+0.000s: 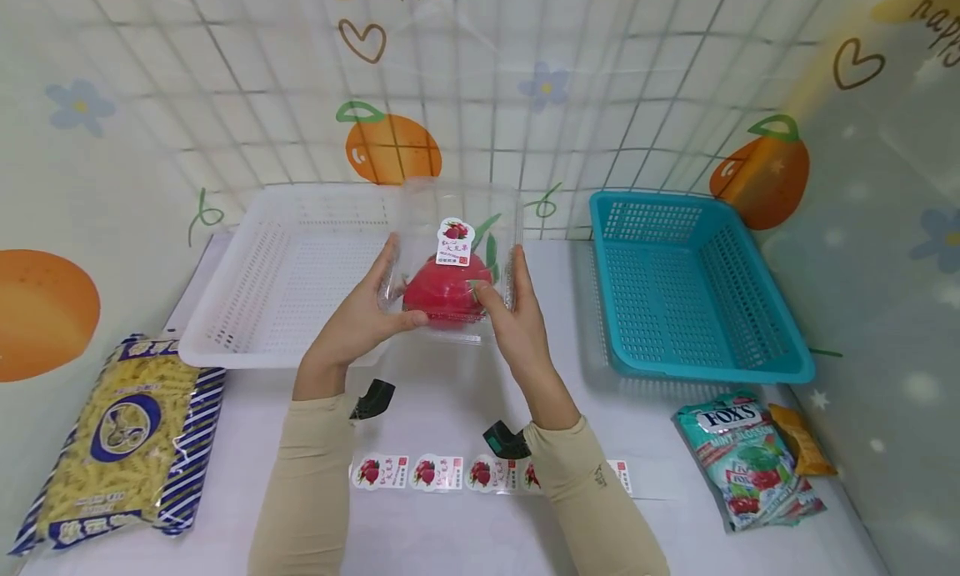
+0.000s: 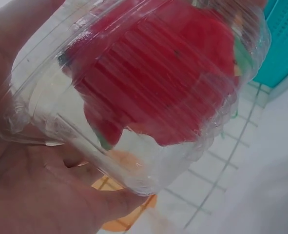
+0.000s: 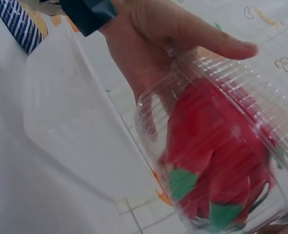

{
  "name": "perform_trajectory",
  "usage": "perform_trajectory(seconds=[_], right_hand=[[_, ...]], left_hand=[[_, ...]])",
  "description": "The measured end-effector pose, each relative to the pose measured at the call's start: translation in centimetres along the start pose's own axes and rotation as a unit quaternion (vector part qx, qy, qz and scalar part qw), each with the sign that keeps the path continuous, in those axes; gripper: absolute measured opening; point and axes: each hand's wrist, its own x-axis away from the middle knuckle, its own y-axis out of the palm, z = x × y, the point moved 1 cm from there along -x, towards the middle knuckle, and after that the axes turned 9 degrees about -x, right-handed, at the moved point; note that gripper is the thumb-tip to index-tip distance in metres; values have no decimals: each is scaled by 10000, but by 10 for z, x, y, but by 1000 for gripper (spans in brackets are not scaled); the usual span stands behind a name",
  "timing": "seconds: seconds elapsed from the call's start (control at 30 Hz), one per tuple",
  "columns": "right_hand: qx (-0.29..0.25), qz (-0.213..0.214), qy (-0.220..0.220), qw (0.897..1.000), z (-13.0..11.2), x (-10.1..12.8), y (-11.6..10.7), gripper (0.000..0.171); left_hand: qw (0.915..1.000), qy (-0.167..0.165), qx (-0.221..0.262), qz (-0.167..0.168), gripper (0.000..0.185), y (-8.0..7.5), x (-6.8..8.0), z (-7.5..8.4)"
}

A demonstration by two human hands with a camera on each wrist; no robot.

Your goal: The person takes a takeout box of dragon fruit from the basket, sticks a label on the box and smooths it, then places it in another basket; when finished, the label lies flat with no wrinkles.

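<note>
Both hands are gripping a clear plastic clamshell box [image 1: 456, 259] between them, raised above the white table [image 1: 450, 526]: the left hand [image 1: 365, 313] is curling its fingers round the box's left wall with its thumb lying along the lower front edge, and the right hand [image 1: 517, 313] is clasping the right wall, its thumb pressing on the front face. So the box is sitting directly between the two palms, just beyond the fingertips of each. It is tipped so that its broad lid side is facing the person and its long axis is running from one hand to the other. Inside, a red dragon fruit [image 1: 447, 288] with green scale tips is filling the lower half, and a small printed label [image 1: 453, 242] is sticking on the lid above it. The plastic is thin, glossy and ribbed, with rounded corners, as the wrist views are showing. Beyond the left hand a white perforated basket [image 1: 247, 309] is lying, and beyond the right hand a teal perforated basket [image 1: 697, 284]. Nearer the person than the wrists, a strip of matching stickers [image 1: 435, 473] is lying flat.
</note>
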Motion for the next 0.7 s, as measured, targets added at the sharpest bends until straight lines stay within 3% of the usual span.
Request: perform_trajectory(seconds=[0.7], right_hand=[[273,-585,-382,9972,-19,-6,67,92]], left_hand=[[9989,-68,427,181,102,-64,30,-17]])
